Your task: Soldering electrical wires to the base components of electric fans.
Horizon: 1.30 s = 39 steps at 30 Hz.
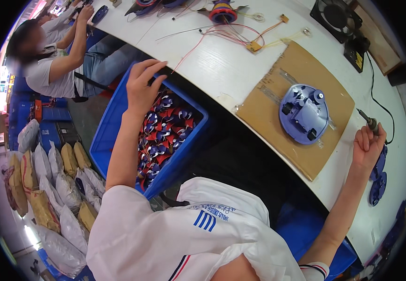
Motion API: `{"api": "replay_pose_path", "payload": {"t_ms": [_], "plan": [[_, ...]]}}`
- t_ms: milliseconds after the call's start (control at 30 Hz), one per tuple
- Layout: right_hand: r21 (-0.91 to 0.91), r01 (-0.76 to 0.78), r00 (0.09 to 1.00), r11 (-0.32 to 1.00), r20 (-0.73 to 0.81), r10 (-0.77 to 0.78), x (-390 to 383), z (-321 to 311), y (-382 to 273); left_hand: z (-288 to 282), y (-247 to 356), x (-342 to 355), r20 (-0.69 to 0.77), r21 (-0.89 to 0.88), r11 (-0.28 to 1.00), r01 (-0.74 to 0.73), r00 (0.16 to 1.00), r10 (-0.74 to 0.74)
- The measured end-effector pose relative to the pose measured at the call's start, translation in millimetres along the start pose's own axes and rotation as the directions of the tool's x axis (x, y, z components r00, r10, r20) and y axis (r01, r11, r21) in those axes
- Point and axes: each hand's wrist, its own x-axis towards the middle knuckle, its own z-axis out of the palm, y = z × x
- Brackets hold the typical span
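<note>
My left hand [143, 86] is raised over a blue plastic bin [194, 129], close to the table's edge. Its fingers are apart, with nothing visible between them. The loose end of a thin red wire [186, 55] lies near its fingertips. On the right, my right hand [367, 146] is closed around a dark pen-shaped tool that looks like a soldering iron [370, 122], its tip pointing up and left. Between the hands, a round blue-purple plastic housing [304, 114] with small black parts lies on a cardboard sheet [268, 126].
Many small red, white and blue parts [165, 136] fill the bin. Wires with small yellow boards [253, 46] and a striped round toy body [222, 13] lie farther back. A black fan [336, 19] stands back right. Dark blue pieces [378, 187] lie beyond my right wrist. A co-worker [67, 65] sits left.
</note>
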Motion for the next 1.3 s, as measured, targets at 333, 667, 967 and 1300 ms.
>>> {"api": "replay_pose_path", "payload": {"t_ms": [333, 667, 967, 1300], "plan": [[-0.098, -0.037, 0.999, 0.995, 0.015, 0.039, -12.0, 32.7, 13.3, 3.1, 2.7, 31.8, 0.310, -0.333, 0.931, -0.148, 0.916, 0.256], [-0.341, 0.036, 0.996, 0.939, -0.062, -0.061, -54.4, 75.0, 54.9, 48.9, 205.7, -12.0, 0.461, -0.830, 0.373, 0.414, 0.886, 0.043], [-0.443, 0.148, 0.989, 0.884, 0.053, -0.139, -57.3, 72.2, 62.9, 73.1, 203.4, -13.6, 0.168, -0.655, 0.746, 0.115, 0.986, -0.004], [-0.291, 0.065, 0.965, 0.955, -0.226, -0.135, -35.4, 55.9, 50.1, 100.0, 230.3, 25.7, 0.146, -0.716, 0.694, 0.077, 0.988, 0.041]]}}
